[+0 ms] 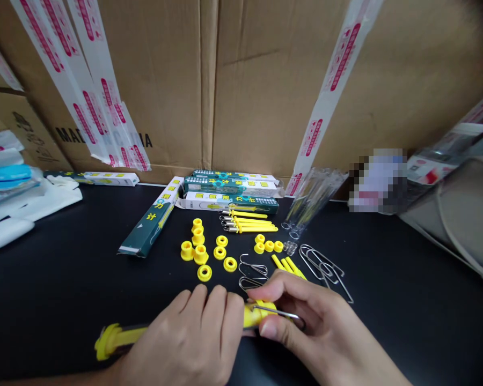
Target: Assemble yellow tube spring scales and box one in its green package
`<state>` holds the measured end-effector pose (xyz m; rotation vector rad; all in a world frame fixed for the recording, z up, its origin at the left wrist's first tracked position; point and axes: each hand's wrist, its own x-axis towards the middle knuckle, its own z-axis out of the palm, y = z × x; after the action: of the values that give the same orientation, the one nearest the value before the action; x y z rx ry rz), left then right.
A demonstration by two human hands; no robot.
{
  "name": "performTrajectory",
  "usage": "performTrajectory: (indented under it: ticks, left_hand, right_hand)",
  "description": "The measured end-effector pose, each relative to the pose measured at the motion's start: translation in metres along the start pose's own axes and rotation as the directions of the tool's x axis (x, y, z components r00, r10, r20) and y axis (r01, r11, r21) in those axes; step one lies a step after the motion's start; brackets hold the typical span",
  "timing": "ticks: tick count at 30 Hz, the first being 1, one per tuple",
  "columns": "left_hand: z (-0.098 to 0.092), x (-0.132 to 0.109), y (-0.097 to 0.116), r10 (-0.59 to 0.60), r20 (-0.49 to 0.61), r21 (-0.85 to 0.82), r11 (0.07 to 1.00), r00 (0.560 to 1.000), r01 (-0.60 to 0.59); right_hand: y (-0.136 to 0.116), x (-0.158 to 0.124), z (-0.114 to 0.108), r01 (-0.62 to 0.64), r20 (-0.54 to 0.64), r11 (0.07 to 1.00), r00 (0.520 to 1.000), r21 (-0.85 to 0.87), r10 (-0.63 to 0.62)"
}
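A tubular spring scale (123, 339) with yellow end pieces lies sideways in front of me. My left hand (193, 335) is wrapped around its tube and hides the middle. At its right end, the thumb and fingers of my right hand (306, 316) grip the yellow cap (268, 307), where a bent metal wire hook (284, 312) shows. Just beyond my hands lie wire hooks (254, 268), yellow rings (230, 264), flanged yellow caps (200, 254) and short yellow rods (288, 265).
Green-and-white printed boxes (230, 187) are stacked at the back, with another box (151, 220) slanting leftward. Assembled yellow rods (249, 221), clear tubes (314, 201), small springs (290, 247) and large wire loops (324, 266) lie farther right. A cardboard carton (257, 96) walls off the rear.
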<state>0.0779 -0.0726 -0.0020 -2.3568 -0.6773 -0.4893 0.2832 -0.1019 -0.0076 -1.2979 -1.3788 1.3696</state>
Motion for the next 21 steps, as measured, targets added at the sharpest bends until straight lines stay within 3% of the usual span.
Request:
performTrajectory:
  ticks: [4, 7, 10, 13, 15, 17, 21]
  left_hand:
    - [0.002, -0.002, 0.001, -0.005, 0.027, -0.051, 0.999, 1.000, 0.006]
    - [0.007, -0.004, 0.002, -0.035, 0.054, -0.101, 0.994, 0.998, 0.040]
    - [0.009, -0.005, 0.002, -0.102, 0.000, -0.121, 0.988, 0.995, 0.101]
    - [0.006, -0.005, 0.000, -0.061, -0.071, -0.054, 0.997, 0.996, 0.057]
    - [0.004, -0.003, -0.001, -0.043, -0.125, -0.009, 0.999, 0.991, 0.042]
    - [0.002, -0.002, -0.003, -0.059, -0.112, -0.017, 0.998, 0.992, 0.058]
    - [0.002, 0.000, -0.007, -0.071, 0.020, -0.082, 0.994, 0.997, 0.073]
  right_hand:
    - [0.003, 0.001, 0.003, 0.136, -0.062, 0.972, 0.987, -0.190, -0.150]
    - [0.003, 0.005, 0.005, 0.170, -0.067, 0.964, 0.980, -0.207, -0.188]
    - [0.000, 0.007, 0.004, 0.174, -0.051, 0.969, 0.981, -0.173, -0.186]
    - [-0.004, 0.005, 0.000, 0.249, -0.061, 0.934, 0.960, -0.255, -0.272]
    - [-0.006, 0.002, -0.002, 0.331, -0.046, 0.871, 0.927, -0.363, -0.372]
    - [-0.007, 0.000, -0.004, 0.423, 0.004, 0.778, 0.880, -0.464, -0.475]
    - [-0.005, -0.002, -0.010, 0.591, 0.159, 0.458, 0.710, -0.664, -0.686]
